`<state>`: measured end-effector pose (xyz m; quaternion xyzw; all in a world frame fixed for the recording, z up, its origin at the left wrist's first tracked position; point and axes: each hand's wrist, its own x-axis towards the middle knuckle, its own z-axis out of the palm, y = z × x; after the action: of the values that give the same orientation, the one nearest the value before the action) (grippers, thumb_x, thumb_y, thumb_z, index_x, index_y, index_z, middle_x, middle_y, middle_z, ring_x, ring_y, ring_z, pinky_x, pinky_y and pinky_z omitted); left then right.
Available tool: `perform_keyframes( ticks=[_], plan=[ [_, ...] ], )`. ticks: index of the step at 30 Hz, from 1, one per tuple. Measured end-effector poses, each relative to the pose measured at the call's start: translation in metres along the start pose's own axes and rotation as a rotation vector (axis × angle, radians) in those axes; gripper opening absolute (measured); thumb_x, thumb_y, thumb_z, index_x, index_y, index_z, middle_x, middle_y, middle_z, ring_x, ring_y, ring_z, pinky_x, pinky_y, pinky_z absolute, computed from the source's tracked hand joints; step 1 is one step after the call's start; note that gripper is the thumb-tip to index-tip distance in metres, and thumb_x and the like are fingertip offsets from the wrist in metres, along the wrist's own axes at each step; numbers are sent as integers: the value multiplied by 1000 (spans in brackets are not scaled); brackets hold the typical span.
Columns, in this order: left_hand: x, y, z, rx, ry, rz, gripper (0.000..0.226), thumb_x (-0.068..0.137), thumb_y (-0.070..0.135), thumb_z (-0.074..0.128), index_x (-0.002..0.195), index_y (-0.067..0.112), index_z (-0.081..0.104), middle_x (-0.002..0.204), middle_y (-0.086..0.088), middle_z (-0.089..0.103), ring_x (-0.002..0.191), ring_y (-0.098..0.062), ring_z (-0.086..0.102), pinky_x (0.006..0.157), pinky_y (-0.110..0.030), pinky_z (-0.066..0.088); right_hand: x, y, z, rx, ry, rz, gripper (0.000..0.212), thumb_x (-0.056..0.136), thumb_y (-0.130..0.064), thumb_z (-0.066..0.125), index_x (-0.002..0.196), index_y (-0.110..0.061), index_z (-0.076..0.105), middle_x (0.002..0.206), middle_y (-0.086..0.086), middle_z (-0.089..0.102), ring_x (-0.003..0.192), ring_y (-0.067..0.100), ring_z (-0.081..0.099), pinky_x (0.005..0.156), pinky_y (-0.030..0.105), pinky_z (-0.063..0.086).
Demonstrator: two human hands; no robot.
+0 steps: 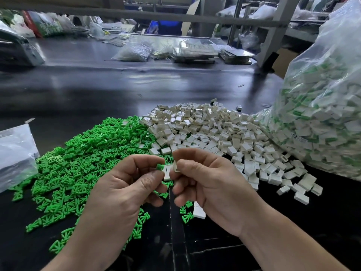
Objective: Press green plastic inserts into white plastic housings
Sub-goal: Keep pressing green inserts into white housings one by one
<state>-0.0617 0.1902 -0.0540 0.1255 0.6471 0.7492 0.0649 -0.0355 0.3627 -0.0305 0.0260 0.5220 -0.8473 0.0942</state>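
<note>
L hand (125,184) & R hand (211,184): bare, nails trimmed short, creased knuckles. Forearms (283,231) behind each hand: bare, wrist to frame edge.

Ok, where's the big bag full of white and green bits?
In the head view, the bag sits far right on the dark table, beside the white housings pile.
</note>
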Motion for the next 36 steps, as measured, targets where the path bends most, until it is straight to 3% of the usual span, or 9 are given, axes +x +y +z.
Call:
perform_keyframes(
  ticks=[2,7,10,12,15,19,24,31,36],
  plan=[
    [-1,1,0,-14,-14,-4,24,75,24,70,98,20,75,71,-11,66,68,-23,65,56,-26,52,1,0,-2,10,9,2,27,92,2,63,118,-1,61,85,20,65,61,22,64,53,30,57],
    [-2,3,1,-12,-28,-6,23,77,24,70,100,21,75,69,-10,65,65,-20,64,56,-25,52,1,-1,-4,-30,-21,26,11,92,-2,64,104,-3,63,95,21,69,69,25,70,57,31,60],
    [-3,4,0,22,0,-9,24,71,26,81,94,22,74,70,-9,66,64,-21,64,55,-26,52,-1,1,-3,-110,18,29,11,89,-8,71,99,-9,69,81,9,64,62,17,62,50,28,54],
    [-5,5,1,45,16,2,24,67,30,75,90,22,74,70,-8,67,63,-21,65,54,-26,53,-1,2,-3,-127,32,23,8,87,-11,73,95,-10,71,74,5,60,56,14,57,44,25,49],
    [-7,8,4,96,20,34,21,69,32,72,89,24,74,68,-7,67,63,-20,66,55,-25,54,-1,0,-2,-56,-1,27,20,78,-17,74,93,-5,69,73,8,61,53,15,58,42,25,50],
    [-9,10,7,140,21,68,16,74,29,68,88,26,75,68,-8,68,62,-18,67,55,-22,54,-2,0,-2,-81,-41,30,4,87,-10,71,85,-8,73,75,11,64,54,17,61,44,27,53],
    [-8,12,4,164,10,81,16,73,33,73,88,26,75,70,-7,69,63,-17,67,56,-22,54,-3,-1,-4,-165,-81,10,6,89,-13,70,86,-10,74,79,12,66,57,17,61,46,28,54],
    [-4,17,-1,-209,-198,-156,43,69,31,82,107,14,73,72,-8,66,58,-17,62,50,-25,51,-7,-5,-2,-263,-133,41,16,97,-17,61,88,-6,67,72,8,61,51,15,55,40,23,48],
    [-5,19,0,-461,-360,-305,44,75,26,77,116,10,70,74,-8,70,60,-16,69,46,-21,54,-9,-5,-2,-266,-177,35,22,98,-17,59,78,-13,66,66,3,55,45,9,49,35,20,41]
  ],
)
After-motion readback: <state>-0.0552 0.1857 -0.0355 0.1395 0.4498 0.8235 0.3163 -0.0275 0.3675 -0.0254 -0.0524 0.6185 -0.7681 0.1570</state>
